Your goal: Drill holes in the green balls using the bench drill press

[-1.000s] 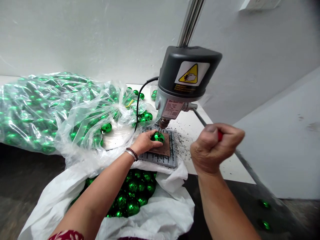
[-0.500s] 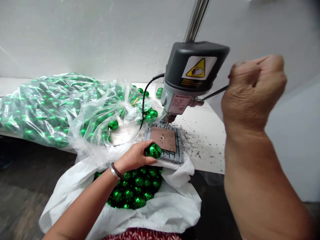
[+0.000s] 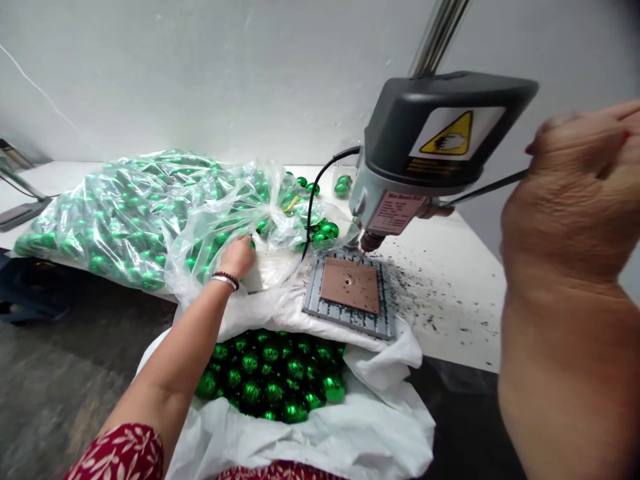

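Observation:
My left hand [image 3: 239, 257] is at the mouth of the clear plastic bag [image 3: 120, 213] of green balls, its fingers closed round a green ball [image 3: 253, 245] that shows only as a sliver. At the right, my right hand [image 3: 570, 193] is closed round the end of the lever [image 3: 487, 189] of the bench drill [image 3: 430, 147]. Below the drill bit lies a brown square plate [image 3: 350, 285] with a small hole, on the grey drill base [image 3: 313, 303]. No ball sits on the plate.
An open white bag [image 3: 385, 407] full of green balls [image 3: 275, 373] lies at the table's front edge. Dark shavings [image 3: 425, 293] litter the white table [image 3: 465, 320]. A black cable [image 3: 320, 180] hangs beside the drill. A clear tub [image 3: 344, 181] with balls stands behind.
My left hand has moved left from the drill base to the plastic bag. The ball it held before is out of that place. The view has shifted left; my right hand stays on the lever.

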A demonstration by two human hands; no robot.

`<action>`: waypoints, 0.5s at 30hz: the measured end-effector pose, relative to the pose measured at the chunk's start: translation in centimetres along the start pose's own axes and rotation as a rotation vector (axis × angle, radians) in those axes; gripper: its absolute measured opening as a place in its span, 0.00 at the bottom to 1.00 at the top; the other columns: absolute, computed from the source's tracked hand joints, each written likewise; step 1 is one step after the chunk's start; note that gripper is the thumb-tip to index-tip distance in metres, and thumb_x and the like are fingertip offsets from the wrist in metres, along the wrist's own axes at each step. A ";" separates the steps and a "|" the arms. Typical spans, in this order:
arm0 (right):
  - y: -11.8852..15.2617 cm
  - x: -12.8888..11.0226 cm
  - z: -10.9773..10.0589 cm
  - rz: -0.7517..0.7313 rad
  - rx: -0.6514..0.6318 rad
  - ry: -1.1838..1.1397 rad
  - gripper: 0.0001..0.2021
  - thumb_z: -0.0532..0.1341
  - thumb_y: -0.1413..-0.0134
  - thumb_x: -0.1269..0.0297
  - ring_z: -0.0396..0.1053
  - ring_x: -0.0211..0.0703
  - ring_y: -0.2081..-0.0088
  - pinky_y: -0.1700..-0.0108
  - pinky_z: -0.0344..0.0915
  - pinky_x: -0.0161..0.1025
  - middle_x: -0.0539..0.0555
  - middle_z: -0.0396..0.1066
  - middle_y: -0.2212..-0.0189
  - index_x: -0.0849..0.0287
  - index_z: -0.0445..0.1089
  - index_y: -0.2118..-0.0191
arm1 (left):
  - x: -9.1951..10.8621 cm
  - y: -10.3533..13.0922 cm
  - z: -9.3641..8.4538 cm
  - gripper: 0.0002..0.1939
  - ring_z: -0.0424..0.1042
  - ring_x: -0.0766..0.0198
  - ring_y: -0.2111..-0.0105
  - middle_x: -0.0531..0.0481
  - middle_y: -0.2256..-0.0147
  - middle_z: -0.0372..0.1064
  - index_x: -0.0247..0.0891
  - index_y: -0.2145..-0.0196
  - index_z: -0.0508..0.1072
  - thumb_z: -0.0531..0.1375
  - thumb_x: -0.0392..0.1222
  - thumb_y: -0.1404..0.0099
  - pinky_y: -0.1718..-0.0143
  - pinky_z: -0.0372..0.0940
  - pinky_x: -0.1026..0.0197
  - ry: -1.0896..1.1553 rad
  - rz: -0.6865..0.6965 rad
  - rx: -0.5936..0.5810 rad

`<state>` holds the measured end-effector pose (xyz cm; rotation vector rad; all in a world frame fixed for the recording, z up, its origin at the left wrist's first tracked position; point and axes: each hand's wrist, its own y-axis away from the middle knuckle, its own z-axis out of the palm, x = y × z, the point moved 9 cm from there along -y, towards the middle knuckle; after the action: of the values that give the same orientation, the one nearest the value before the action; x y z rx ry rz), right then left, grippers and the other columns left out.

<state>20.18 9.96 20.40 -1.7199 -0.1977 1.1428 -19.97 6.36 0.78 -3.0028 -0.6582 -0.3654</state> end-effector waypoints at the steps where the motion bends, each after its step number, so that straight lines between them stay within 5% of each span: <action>1: 0.0 -0.5 0.3 0.018 -0.045 0.018 0.09 0.54 0.42 0.72 0.53 0.26 0.72 0.60 0.54 0.34 0.47 0.57 0.74 0.60 0.55 0.72 | -0.4 -0.7 0.3 0.24 0.71 0.47 0.45 0.35 0.40 0.68 0.34 0.42 0.72 0.53 0.39 0.33 0.45 0.65 0.52 -0.043 -0.012 -0.016; 10: 0.3 -1.9 0.3 0.084 -0.056 0.053 0.11 0.53 0.40 0.72 0.52 0.28 0.73 0.62 0.50 0.34 0.46 0.53 0.77 0.58 0.51 0.73 | -0.4 -1.5 1.5 0.23 0.75 0.45 0.51 0.35 0.52 0.77 0.36 0.50 0.75 0.61 0.48 0.41 0.53 0.67 0.56 -0.260 0.033 -0.158; 13: 0.3 -1.8 0.3 0.087 -0.060 0.034 0.11 0.53 0.40 0.71 0.51 0.27 0.72 0.62 0.50 0.33 0.45 0.53 0.76 0.58 0.51 0.73 | 0.4 -0.4 1.2 0.19 0.76 0.50 0.55 0.43 0.58 0.79 0.40 0.56 0.76 0.64 0.46 0.46 0.55 0.68 0.58 0.011 0.068 -0.193; 15: 0.4 -1.9 0.4 0.112 -0.086 0.057 0.12 0.54 0.40 0.71 0.50 0.26 0.72 0.62 0.50 0.32 0.44 0.53 0.76 0.58 0.51 0.73 | 1.1 0.8 1.0 0.18 0.77 0.54 0.58 0.46 0.61 0.78 0.40 0.58 0.74 0.63 0.47 0.46 0.57 0.70 0.58 0.434 0.049 -0.247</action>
<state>18.72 8.85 21.23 -1.8567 -0.1181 1.1790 -18.46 6.17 0.09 -2.9885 -0.5280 -1.1273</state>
